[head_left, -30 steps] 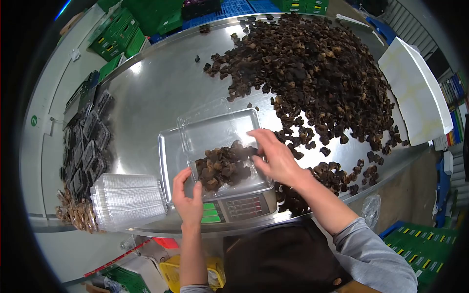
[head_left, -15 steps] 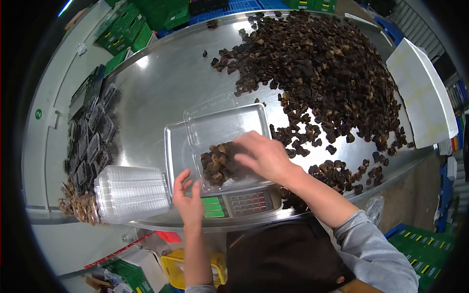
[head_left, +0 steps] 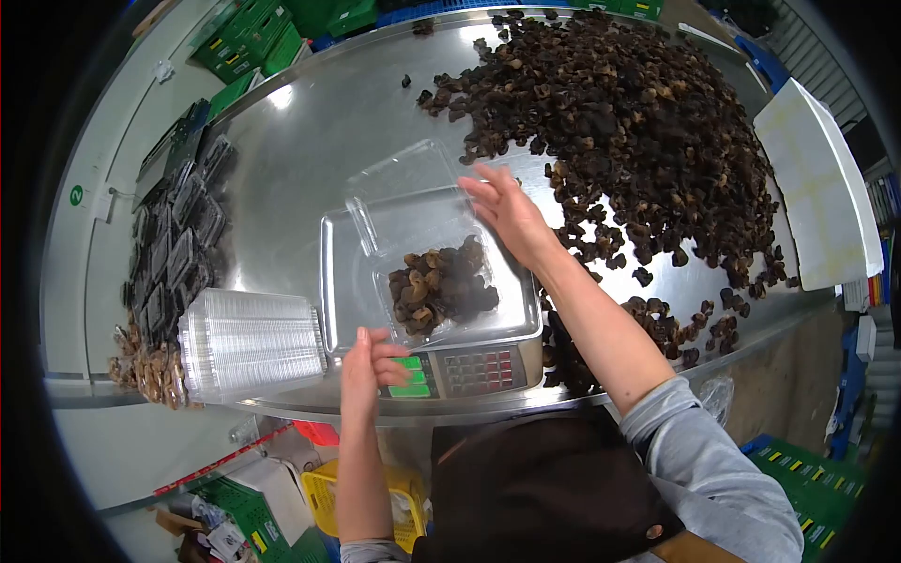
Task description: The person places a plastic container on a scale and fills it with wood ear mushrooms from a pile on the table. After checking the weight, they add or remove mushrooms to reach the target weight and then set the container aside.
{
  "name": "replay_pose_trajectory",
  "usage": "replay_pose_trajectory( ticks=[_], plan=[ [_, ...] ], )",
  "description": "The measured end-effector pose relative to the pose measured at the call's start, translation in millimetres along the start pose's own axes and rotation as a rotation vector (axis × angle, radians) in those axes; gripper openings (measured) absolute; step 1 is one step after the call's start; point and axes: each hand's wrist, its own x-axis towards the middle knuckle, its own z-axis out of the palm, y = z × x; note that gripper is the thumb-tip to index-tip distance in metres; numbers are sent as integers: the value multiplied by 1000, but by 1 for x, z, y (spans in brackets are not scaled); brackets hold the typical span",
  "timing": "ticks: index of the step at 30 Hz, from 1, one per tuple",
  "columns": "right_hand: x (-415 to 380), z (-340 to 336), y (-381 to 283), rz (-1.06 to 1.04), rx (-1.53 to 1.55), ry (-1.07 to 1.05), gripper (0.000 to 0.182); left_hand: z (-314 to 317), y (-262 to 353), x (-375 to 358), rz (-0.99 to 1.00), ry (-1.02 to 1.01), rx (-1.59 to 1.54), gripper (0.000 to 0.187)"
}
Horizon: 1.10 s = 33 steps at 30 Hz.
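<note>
- Fingers spread: right hand [head_left: 514,216] at scale tray's [head_left: 340,300] far right corner, left hand [head_left: 364,369] by its near left.
- Clamshell's [head_left: 413,231] long axis points away, slightly left.

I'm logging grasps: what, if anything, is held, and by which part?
Left hand: nothing. Right hand, at the clear clamshell lid: any edge grip can't be told.

You had your right hand [head_left: 507,211], fingers apart, just above the frame's centre, near the open clear box [head_left: 364,228] of dark pieces [head_left: 436,286] on the scale [head_left: 340,272]; your left hand [head_left: 371,369] hovered lower left.
</note>
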Motion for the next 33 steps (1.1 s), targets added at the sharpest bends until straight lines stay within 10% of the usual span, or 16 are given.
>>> replay_pose_trajectory(
  ticks=[3,5,7,9,11,17,20,25,28,30,33],
  plan=[
    [-27,-13,-12,-191,-94,-141,55,7,-5,0,-55,-117,-337,42],
    [-64,-16,-23,-370,-1238,-228,52,7,-7,1,-25,-131,-448,39],
    [-98,-8,-31,-248,-1276,-157,55,6,-10,6,-6,-117,-238,29],
    [-108,-18,-24,-232,-1288,-170,51,7,-13,9,18,-125,-197,25],
    [-116,-21,-19,289,-849,-265,48,7,-18,14,46,-135,-152,21],
    [-119,2,-5,251,-477,74,22,12,-6,-4,42,-242,-423,11],
    [-129,19,-17,226,-362,-110,28,-14,32,-8,113,-245,-567,13],
    [-133,20,-12,164,-295,-242,28,-260,125,84,581,231,-474,9],
    [-145,17,-2,224,-286,-253,27,-187,199,47,514,347,-742,32],
    [-157,14,3,274,-285,-252,27,-203,186,41,530,719,-138,52],
    [-172,5,10,325,-297,-248,24,-297,126,51,425,629,1065,53]
  ],
)
